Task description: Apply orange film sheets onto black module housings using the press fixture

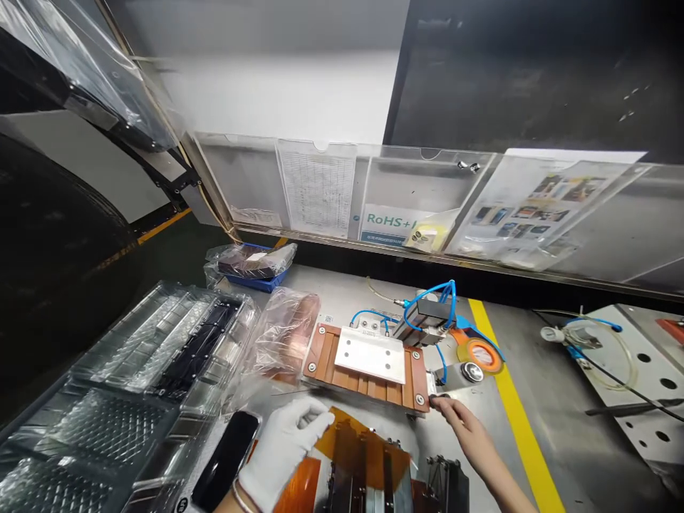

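Observation:
My left hand [286,445], in a white glove, is curled with its fingertips at the upper left corner of a translucent amber sheet [368,450]. The sheet lies over dark metal parts [350,491] at the bottom of the view. My bare right hand [462,422] has its fingers closed on a small black knob [434,401] at the lower right corner of a fixture. That fixture has a brown slotted plate [323,356] with a white block [370,356] screwed on top. Behind it stands a pneumatic cylinder [427,317] with blue hoses.
Clear plastic trays [122,420] fill the left, one holding a black part [200,349]. A dark phone [227,456] lies beside my left hand. Bagged material [283,328], an orange tape roll [481,354] and a perforated metal plate [635,370] with a gauge surround the fixture.

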Available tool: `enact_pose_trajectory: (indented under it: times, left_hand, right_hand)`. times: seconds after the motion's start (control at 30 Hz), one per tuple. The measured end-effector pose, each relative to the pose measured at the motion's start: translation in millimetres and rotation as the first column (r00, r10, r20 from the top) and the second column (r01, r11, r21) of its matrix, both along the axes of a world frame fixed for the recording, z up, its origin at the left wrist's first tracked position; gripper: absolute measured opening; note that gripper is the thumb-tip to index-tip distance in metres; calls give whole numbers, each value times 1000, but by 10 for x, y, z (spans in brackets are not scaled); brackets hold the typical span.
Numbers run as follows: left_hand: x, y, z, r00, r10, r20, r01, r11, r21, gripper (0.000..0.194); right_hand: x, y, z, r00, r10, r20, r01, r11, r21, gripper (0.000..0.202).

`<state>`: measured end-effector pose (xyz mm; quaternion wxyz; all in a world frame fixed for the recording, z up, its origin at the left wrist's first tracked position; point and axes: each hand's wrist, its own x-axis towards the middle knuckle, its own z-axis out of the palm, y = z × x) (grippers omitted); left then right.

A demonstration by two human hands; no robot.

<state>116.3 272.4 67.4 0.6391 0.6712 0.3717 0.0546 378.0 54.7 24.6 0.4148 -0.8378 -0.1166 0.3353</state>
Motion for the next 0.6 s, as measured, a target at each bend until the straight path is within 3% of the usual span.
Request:
enact_pose_trajectory:
  times: [0.1,0.23,0.33,0.4,0.5,0.6]
  left_hand:
    - [167,99,6,994,106,-12,-106,989,-103,34]
    - [409,213,9,983,183,7,-180,970,-162,38]
    - [561,280,-36,977,209,37,-197,958,-206,40]
    - [637,315,-83,973,222,55,-204,951,-233,41]
    - [719,359,-153,975,215,50,-195,945,-262,43]
    - [772,396,-203,980,190,56,-170,950,-261,42]
  right_hand:
    - [141,-10,-140,995,-91,38,90,995,31,70]
    - [-59,98,-212,986,-109,-130,121,989,88,75]
    - [-274,199,-232,945,-61,-320,117,981,157,78]
    - [-348,260,-235,922,-65,-382,152,968,201,70]
    - [-343,346,-233,901,-113,-420,235,939,252,58]
    - [-295,436,-217,870,-137,-474,293,917,272,65]
